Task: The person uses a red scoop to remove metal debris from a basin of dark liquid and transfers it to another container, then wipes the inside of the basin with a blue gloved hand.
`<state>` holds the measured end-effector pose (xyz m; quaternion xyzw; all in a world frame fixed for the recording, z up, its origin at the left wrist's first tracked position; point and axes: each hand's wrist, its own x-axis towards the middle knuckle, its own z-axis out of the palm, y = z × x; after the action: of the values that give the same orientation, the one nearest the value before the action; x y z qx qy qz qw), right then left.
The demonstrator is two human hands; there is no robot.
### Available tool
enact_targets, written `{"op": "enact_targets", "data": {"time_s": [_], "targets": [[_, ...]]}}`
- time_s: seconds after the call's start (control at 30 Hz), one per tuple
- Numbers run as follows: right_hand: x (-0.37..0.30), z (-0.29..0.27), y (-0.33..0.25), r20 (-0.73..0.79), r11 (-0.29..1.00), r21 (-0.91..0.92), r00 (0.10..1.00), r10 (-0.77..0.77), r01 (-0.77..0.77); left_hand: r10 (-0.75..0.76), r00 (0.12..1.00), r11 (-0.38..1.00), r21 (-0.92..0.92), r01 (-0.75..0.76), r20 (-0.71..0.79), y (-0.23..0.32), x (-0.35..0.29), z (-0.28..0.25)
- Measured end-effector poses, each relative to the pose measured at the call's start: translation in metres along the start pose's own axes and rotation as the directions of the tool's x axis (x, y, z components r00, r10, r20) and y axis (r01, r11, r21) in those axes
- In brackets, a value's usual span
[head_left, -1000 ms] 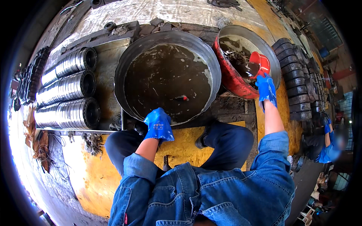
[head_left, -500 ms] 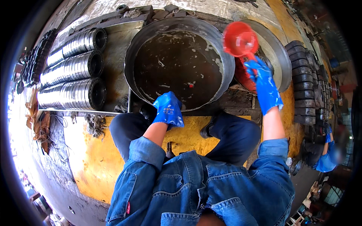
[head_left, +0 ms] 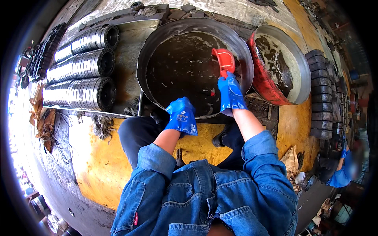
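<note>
A wide metal basin [head_left: 142,59] of murky brown liquid stands in front of me. My right hand [head_left: 231,92], in a blue rubber glove, is closed round the handle of a red plastic dipper [head_left: 225,61]. The dipper is tipped on its side over the right part of this basin. At the near rim, my left hand [head_left: 181,114], gloved alike, is curled over the basin's edge; its fingertips are hidden. A small red and white bit [head_left: 212,92] shows in the liquid. To the right, a red-sided metal tub [head_left: 271,84] leans, holding brown liquid with pale foam.
Shiny metal rings [head_left: 78,94] lie in three rows on a metal tray [head_left: 132,47] at left. Dark ring-shaped parts [head_left: 321,94] are stacked at right. Beyond them a person in blue [head_left: 340,177] works. My legs straddle a yellow floor board [head_left: 94,157].
My right hand has swung the red dipper leftward and down from above the red tub to over the big basin. My left hand stays at the rim. The whole view has shifted slightly.
</note>
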<state>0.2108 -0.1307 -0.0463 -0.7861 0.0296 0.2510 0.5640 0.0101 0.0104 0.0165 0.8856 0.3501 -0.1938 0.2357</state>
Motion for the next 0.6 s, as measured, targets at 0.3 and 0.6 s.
{"op": "enact_targets", "data": {"time_s": [0.3, 0.6], "targets": [[-0.063, 0.038, -0.018, 0.47, 0.787, 0.497, 0.876, 0.108, -0.364, 0.068, 0.995, 0.998, 0.009, -0.068, -0.078, -0.005, -0.002, 0.002], [-0.039, 0.05, 0.008, 0.79, 0.042, 0.595, 0.594, 0.154, -0.802, -0.041, 0.999, 0.998, 0.04, 0.039, 0.035, 0.004, 0.006, 0.001]]}}
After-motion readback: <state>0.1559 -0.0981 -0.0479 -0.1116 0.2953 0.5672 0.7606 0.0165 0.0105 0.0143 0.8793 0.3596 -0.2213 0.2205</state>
